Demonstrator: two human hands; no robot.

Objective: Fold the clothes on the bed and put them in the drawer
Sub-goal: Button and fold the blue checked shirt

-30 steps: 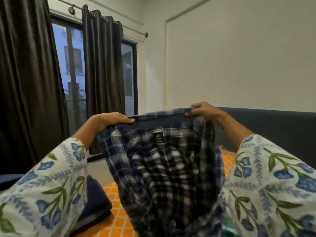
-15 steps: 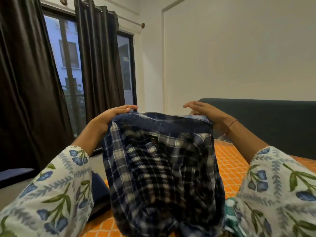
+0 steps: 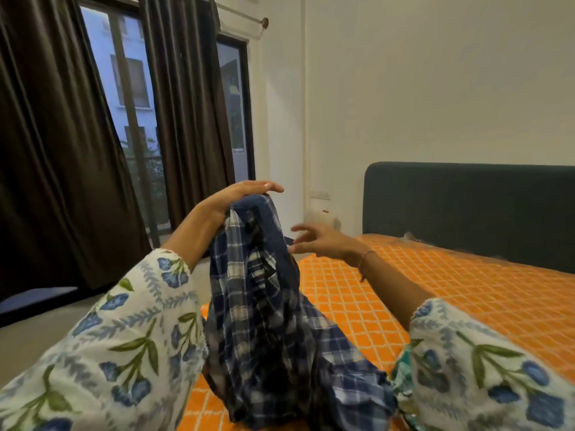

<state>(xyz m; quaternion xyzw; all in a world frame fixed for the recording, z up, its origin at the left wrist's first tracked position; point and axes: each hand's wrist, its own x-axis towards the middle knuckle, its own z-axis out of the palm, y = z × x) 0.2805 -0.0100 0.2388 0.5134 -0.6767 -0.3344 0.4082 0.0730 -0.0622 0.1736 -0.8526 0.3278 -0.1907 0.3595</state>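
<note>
A blue and white plaid shirt (image 3: 258, 306) hangs bunched from my left hand (image 3: 239, 194), which holds its collar end up high with the fingers stretched over the top. The shirt's lower part trails onto the orange checked bed (image 3: 466, 290). My right hand (image 3: 323, 241) hovers just right of the shirt with its fingers spread and holds nothing. No drawer is in view.
A dark padded headboard (image 3: 466, 206) stands against the white wall at the right. Dark curtains (image 3: 62, 150) and a window fill the left side. A bit of green cloth (image 3: 401, 377) peeks out by my right sleeve.
My right hand has let go of the collar and dropped lower. The shirt, held spread between both hands before, now hangs bunched from my left hand alone.
</note>
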